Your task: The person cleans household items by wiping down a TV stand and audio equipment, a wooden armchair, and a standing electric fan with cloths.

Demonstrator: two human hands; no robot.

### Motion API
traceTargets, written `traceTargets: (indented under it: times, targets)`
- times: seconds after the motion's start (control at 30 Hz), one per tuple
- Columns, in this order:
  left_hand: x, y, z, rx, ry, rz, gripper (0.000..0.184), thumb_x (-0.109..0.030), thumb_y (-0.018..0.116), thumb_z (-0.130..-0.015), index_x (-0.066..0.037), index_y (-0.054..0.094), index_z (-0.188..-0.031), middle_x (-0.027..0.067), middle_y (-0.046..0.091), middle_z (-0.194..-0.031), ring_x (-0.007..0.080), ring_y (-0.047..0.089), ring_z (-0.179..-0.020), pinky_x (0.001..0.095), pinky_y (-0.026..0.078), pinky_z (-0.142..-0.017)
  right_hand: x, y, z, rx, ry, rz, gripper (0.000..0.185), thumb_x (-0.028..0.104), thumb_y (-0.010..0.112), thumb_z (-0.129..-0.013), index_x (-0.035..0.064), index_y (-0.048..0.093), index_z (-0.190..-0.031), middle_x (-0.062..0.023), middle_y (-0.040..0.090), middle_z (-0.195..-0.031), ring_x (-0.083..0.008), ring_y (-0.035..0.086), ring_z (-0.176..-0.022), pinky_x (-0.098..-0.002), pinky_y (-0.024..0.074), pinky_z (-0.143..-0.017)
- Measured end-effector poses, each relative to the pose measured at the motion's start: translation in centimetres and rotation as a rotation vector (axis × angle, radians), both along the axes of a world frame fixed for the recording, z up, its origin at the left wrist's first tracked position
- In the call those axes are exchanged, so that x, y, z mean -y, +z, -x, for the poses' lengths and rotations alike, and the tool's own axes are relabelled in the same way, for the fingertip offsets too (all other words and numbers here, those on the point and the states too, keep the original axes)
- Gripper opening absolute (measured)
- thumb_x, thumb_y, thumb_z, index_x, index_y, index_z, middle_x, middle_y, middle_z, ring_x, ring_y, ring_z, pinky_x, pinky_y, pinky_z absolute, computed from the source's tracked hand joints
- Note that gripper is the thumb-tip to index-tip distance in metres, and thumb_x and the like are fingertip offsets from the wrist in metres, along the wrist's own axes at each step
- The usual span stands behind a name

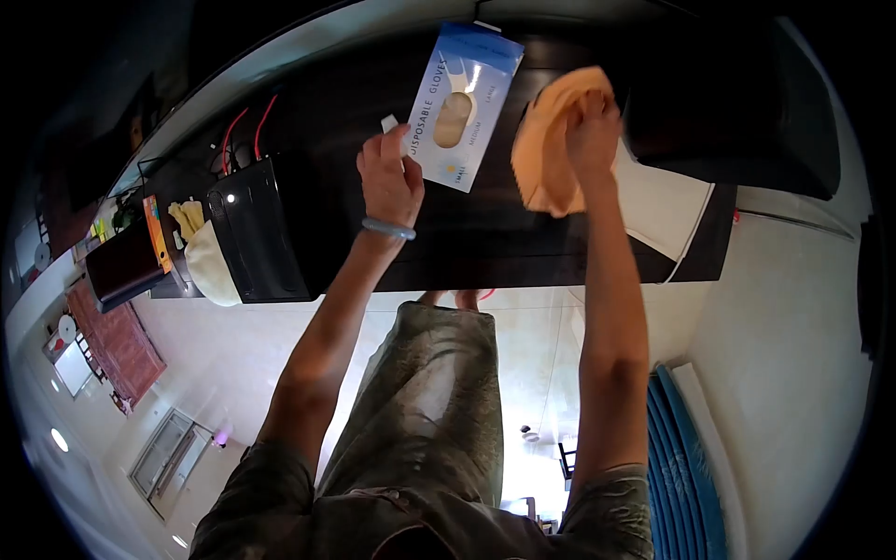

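Cloth [539, 149] in hand, work seemingly under way, not finished.
Right hand [594, 140] has fingers closed on it; left hand [388, 187] half-curls at the box [478, 107]'s left edge, hold unclear.

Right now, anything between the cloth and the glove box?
Nothing visible, just dark tabletop between the cloth in the right hand and the box. The left hand is at the box's far side.

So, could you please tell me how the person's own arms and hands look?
The left hand is bare, with a pale bluish bangle at the wrist. The right hand is bare too, and no bangle shows there. The short sleeves are dark greyish-green and end above the elbows.
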State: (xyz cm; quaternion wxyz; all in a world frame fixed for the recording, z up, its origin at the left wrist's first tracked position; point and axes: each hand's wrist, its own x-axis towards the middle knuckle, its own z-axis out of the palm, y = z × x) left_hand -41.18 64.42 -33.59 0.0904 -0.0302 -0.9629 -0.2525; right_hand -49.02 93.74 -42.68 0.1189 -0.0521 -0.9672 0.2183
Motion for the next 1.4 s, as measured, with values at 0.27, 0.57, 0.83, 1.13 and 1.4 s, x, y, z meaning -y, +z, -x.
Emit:
traceTargets:
  times: [0.27, 0.57, 0.83, 1.13, 1.4]
  targets:
    - [1.4, -6.2, 4.9, 0.431, 0.26, -0.313, 0.063, -0.04, 0.068, -0.087, 0.006, 0.055, -0.128, 0.0246, 0.062, -0.119, 0.0323, 0.062, -0.11, 0.039, 0.048, -0.094, 5.2, 0.1, -3.8, 0.07, 0.042, -0.167, 0.057, 0.033, 0.064, -0.087, 0.0153, 0.046, -0.138, -0.0213, 0.033, -0.148, -0.045, 0.03, -0.136, -0.0566, 0.0318, -0.106]
    - [3.8, -5.2, 1.6, 0.816, 0.052, -0.294, 0.059, -0.04, 0.074, -0.075, 0.004, 0.062, -0.111, 0.0212, 0.07, -0.103, 0.0319, 0.069, -0.095, 0.04, 0.054, -0.086, 12.6, 0.3, -19.3, 0.25, 0.182, 0.064, 0.045, 0.014, 0.066, -0.081, 0.0124, 0.054, -0.124, -0.0167, 0.034, -0.149, -0.0433, 0.028, -0.139, -0.0585, 0.0293, -0.107]
    - [8.7, -0.2, -10.1, 0.836, 0.259, -0.414, 0.041, -0.025, 0.072, -0.077, 0.0, 0.063, -0.109, 0.0156, 0.072, -0.095, 0.025, 0.071, -0.086, 0.0371, 0.056, -0.077, 8.6, 0.2, -16.5, 0.136, 0.397, 0.004, 0.037, 0.003, 0.059, -0.077, 0.0089, 0.059, -0.114, -0.013, 0.055, -0.129, -0.0371, 0.05, -0.123, -0.0483, 0.0409, -0.104]
    - [9.4, 6.0, -21.6, 0.839, 0.49, -0.523, 0.038, -0.02, 0.074, -0.076, 0.001, 0.06, -0.103, 0.0125, 0.068, -0.086, 0.0218, 0.066, -0.074, 0.0351, 0.054, -0.067, 7.9, -1.2, 5.0, 0.109, 0.0, -0.237, 0.046, 0.029, 0.063, -0.087, 0.0097, 0.053, -0.127, -0.0213, 0.048, -0.131, -0.0441, 0.043, -0.12, -0.0527, 0.0415, -0.097]
    - [9.5, 10.1, -24.5, 0.877, 0.564, -0.858, 0.026, -0.011, 0.068, -0.089, 0.002, 0.056, -0.108, 0.0073, 0.067, -0.092, 0.0155, 0.066, -0.081, 0.0291, 0.054, -0.072, 29.4, -0.7, 2.8, -0.046, 0.302, 0.088, 0.044, 0.022, 0.066, -0.08, 0.0046, 0.06, -0.12, -0.0193, 0.047, -0.134, -0.037, 0.04, -0.132, -0.0517, 0.0319, -0.108]
